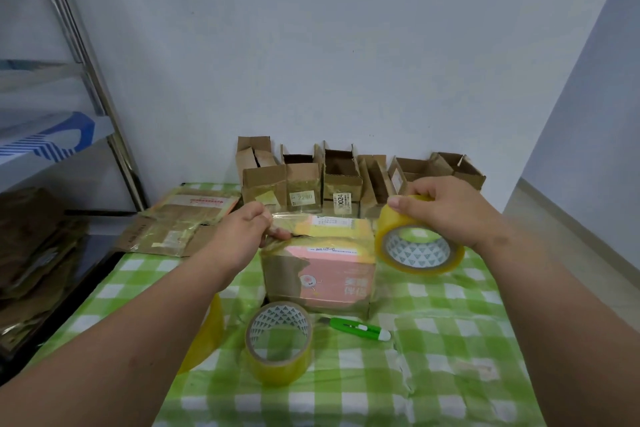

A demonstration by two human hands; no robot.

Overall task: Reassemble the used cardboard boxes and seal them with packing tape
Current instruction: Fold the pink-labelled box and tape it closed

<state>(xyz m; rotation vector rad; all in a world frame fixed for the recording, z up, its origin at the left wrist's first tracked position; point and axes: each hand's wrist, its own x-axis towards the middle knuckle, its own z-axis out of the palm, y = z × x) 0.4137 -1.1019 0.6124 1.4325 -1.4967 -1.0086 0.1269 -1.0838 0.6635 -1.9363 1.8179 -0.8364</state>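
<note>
A small cardboard box with a pink label (322, 274) stands in the middle of the green checked table (433, 357), its top flaps folded down. My right hand (446, 212) grips a yellowish roll of packing tape (417, 246) just right of the box top. A clear strip of tape (311, 217) runs from the roll across the box top to my left hand (247, 229), which pinches the strip's free end at the box's left top edge.
A second tape roll (278, 341) lies in front of the box, with a green box cutter (358, 329) beside it. Several open boxes (341, 177) line the wall behind. Flattened cartons (173, 225) lie at the left. A metal shelf (86, 80) stands left.
</note>
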